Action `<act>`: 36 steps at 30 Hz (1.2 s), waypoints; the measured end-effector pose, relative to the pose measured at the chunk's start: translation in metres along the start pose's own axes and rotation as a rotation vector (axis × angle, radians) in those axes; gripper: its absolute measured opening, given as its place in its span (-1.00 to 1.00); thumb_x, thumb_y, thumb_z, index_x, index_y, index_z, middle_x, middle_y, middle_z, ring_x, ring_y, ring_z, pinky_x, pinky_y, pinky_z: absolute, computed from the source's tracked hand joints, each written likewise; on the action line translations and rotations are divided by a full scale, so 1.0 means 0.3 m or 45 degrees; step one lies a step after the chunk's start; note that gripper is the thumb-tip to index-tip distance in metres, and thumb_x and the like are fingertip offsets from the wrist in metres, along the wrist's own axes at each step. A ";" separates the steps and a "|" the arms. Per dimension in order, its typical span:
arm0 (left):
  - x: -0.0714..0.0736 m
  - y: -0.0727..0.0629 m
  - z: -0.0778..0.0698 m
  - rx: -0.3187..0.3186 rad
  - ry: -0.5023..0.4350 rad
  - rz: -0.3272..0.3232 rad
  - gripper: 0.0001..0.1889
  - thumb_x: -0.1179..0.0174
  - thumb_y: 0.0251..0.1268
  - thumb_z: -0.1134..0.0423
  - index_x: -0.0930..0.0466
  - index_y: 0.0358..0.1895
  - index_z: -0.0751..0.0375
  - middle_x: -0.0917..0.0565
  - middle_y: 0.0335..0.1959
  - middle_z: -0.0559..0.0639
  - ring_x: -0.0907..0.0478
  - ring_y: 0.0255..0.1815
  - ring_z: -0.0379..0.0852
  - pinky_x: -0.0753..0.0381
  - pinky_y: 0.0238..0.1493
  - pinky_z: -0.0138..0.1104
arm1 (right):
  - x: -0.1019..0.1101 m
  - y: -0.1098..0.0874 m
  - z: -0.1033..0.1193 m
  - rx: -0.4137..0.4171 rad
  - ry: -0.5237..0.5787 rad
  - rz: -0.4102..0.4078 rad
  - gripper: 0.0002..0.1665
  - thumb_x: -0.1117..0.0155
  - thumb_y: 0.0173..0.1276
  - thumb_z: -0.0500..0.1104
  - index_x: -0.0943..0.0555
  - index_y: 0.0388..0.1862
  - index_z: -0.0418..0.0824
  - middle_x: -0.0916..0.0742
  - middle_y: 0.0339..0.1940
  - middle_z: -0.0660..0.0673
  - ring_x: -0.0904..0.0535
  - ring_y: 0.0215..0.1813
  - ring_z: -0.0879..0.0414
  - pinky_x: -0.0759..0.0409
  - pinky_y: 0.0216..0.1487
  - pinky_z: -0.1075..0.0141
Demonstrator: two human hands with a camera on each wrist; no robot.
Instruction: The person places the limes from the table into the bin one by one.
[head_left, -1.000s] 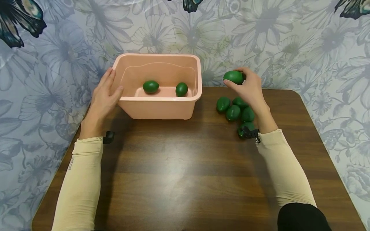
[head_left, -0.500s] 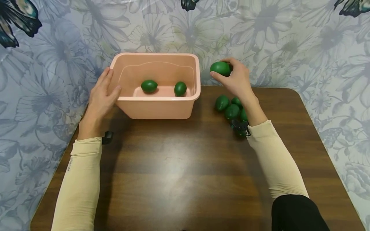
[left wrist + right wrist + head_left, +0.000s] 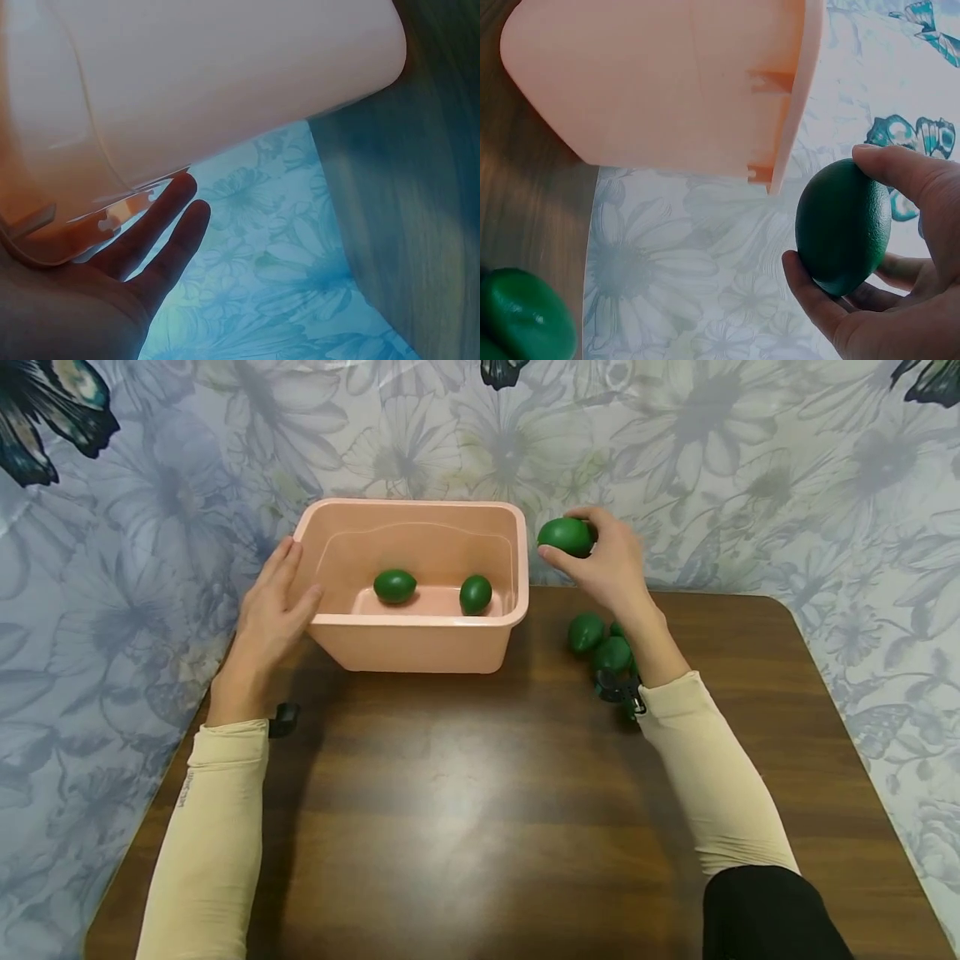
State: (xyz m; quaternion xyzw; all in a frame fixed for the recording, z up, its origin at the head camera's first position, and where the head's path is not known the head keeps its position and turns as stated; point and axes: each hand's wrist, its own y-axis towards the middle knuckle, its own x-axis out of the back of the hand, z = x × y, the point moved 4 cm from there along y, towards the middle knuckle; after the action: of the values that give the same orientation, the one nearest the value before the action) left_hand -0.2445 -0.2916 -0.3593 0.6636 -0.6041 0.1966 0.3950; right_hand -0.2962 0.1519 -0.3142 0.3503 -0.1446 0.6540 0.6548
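Observation:
My right hand (image 3: 611, 564) pinches a dark green lime (image 3: 566, 537) between thumb and fingers, in the air just right of a peach plastic bin (image 3: 412, 647). In the right wrist view, the held lime (image 3: 843, 227) has a finely dimpled skin and hangs beside the bin's rim. My left hand (image 3: 266, 614) rests against the bin's left end, fingers extended along its outside and thumb by the front corner. Its fingers (image 3: 176, 236) reach out straight below the rim in the left wrist view. Inside the bin lie two limes, one left of middle (image 3: 394, 586) and one right (image 3: 476, 595).
Several more limes (image 3: 586, 632) lie in a cluster on the brown wooden table (image 3: 450, 793), partly hidden by my right wrist and its black strap (image 3: 618, 687). Beyond the table's back edge is a flower-patterned cloth (image 3: 750, 510) with butterflies.
My right hand has moved left with the lime, from above the cluster to close beside the bin, slowing in the last half second. The left hand and the bin have stayed in place.

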 end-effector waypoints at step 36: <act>0.002 -0.016 -0.008 -0.024 -0.008 -0.053 -0.24 -0.12 0.52 0.02 -0.15 0.70 0.10 -0.12 0.74 -0.01 -0.07 0.73 0.13 -0.08 0.67 0.11 | -0.084 0.045 -0.044 0.060 0.141 0.117 -0.29 -0.35 0.51 -0.06 -0.42 0.55 -0.21 -0.53 0.54 -0.16 -0.48 0.50 -0.09 -0.56 0.42 0.02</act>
State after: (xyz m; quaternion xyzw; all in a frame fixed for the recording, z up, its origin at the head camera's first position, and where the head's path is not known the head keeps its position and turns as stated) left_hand -0.2393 -0.2903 -0.3588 0.6729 -0.5932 0.1805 0.4034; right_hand -0.3153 0.1400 -0.3363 0.3220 -0.1084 0.7049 0.6226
